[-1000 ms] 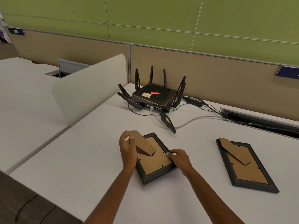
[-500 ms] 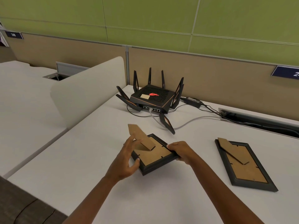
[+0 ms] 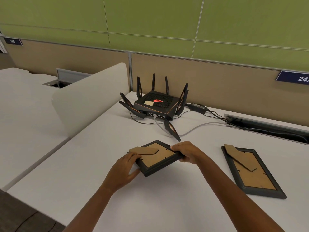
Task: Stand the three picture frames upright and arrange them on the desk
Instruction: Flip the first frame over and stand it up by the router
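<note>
A small black picture frame (image 3: 160, 162) with a brown cardboard back is held face down, lifted off the white desk (image 3: 93, 185) and tilted. Its cardboard stand flap (image 3: 143, 150) sticks out to the left. My left hand (image 3: 127, 168) grips the frame's near-left corner, thumb under the edge. My right hand (image 3: 187, 152) grips its far-right edge. A second, larger black frame (image 3: 250, 171) lies face down flat on the desk to the right, its stand folded out a little. Only these two frames are in view.
A black router (image 3: 155, 104) with several antennas sits at the back of the desk, one antenna (image 3: 172, 130) reaching toward the held frame. Cables (image 3: 200, 126) run right to a cable slot (image 3: 267, 126). A white divider (image 3: 87, 99) stands at the left edge.
The frame went from lying on the desk to being lifted and tilted. My left hand left the stand flap and moved to the frame's near-left corner; my right hand stayed on the edge.
</note>
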### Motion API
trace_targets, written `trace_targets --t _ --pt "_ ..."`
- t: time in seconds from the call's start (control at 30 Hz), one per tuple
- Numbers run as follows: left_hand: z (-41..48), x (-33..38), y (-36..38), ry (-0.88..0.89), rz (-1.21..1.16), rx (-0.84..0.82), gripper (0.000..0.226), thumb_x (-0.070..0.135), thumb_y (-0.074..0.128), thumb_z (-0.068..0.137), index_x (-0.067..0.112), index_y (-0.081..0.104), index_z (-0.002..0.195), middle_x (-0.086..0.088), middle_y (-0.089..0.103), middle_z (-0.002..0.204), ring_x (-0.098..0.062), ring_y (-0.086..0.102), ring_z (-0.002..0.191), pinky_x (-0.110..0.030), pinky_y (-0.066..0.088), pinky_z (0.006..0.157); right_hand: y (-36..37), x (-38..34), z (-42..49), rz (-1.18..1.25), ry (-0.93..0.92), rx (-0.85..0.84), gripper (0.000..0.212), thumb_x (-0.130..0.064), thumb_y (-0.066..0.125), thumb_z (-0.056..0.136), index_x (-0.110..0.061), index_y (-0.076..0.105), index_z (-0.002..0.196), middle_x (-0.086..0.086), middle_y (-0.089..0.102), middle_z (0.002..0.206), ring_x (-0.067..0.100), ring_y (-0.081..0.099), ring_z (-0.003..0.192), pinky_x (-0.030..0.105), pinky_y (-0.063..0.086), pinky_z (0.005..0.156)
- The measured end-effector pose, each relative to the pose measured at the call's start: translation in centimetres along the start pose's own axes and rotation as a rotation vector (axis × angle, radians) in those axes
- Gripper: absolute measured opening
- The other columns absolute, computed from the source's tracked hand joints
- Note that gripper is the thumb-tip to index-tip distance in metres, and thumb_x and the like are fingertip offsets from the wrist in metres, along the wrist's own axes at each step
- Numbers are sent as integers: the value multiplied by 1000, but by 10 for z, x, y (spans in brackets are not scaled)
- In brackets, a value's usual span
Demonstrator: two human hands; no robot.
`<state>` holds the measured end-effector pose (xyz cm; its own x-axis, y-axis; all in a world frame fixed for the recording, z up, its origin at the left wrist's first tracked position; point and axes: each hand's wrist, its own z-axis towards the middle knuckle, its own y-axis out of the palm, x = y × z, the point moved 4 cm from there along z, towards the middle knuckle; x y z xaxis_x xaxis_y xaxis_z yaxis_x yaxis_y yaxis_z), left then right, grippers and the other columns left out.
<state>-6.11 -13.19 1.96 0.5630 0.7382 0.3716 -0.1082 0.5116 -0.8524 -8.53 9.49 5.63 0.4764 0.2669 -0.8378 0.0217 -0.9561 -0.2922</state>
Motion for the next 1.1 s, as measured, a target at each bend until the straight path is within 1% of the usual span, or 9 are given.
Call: trace_targets --t 0.17,0.37,0.43,0.53,0.6,0.7,0.83,0.93,1.1 --pt "15 7 -6 33 -27 105 30 2 68 74 2 64 104 -15 69 100 -29 69 80 -32 60 64 -2 -24 -12 60 -124 -91 14 -18 52 90 -6 57 92 9 56 80 13 55 68 16 50 52" --pt "26 -2 -17 -264 -336 313 24 7 59 86 -1 60 108 -15 70 98 -23 64 88 -10 40 73 -7 -52 -28 -48 -325 -219 20 -24 57 87 -15 56 105 11 62 102 19 59 91 21 50 71" --pt "31 -1 -22 -294 -375 335 25 8 57 87 -1 60 110 -8 70 93 -25 63 83 -5 40 66 -10 -58 -29 -93 -403 -180 34 -21 56 88 -12 48 120 14 60 111 21 57 97 20 49 70" --pt "39 1 -28 -321 -450 345 22 9 57 87 1 61 107 0 62 78 -17 54 66 3 37 52 -14 -68 -29 -118 -536 -108 35 -15 51 91 -10 45 126 7 59 100 16 56 88 21 48 67" --pt "46 1 -30 -348 -565 314 23 9 56 88 3 59 109 -1 64 88 -19 58 76 -3 43 64 -19 -72 -28 -172 -604 -8 33 -14 49 92 -9 49 124 5 56 96 17 54 86 26 47 71" --pt "53 6 -31 -385 -890 231 20 6 52 89 12 55 108 -4 61 106 -26 60 97 -32 53 82 -26 -72 -26 -337 -716 157 28 -17 49 92 -6 57 117 1 52 101 13 50 90 27 42 78" --pt "59 19 -37 -368 -1095 178 16 7 46 91 19 55 98 -3 64 98 -10 68 80 -15 57 62 -27 -64 -25 -100 -728 101 12 -16 49 92 -10 58 96 7 62 98 12 58 87 29 46 78" --pt "63 23 -36 -396 -1143 134 15 16 48 92 27 57 91 2 67 89 -4 71 67 -16 56 54 -29 -61 -23 64 -656 127 15 -20 46 93 -23 54 80 -4 61 81 2 59 71 18 47 62" --pt "63 28 -19 -536 -1191 2 34 44 30 94 28 59 89 -3 69 85 -13 72 61 -23 58 53 -34 -50 -13 152 -421 228 26 -27 45 94 -7 58 86 11 64 88 20 61 74 36 51 73"
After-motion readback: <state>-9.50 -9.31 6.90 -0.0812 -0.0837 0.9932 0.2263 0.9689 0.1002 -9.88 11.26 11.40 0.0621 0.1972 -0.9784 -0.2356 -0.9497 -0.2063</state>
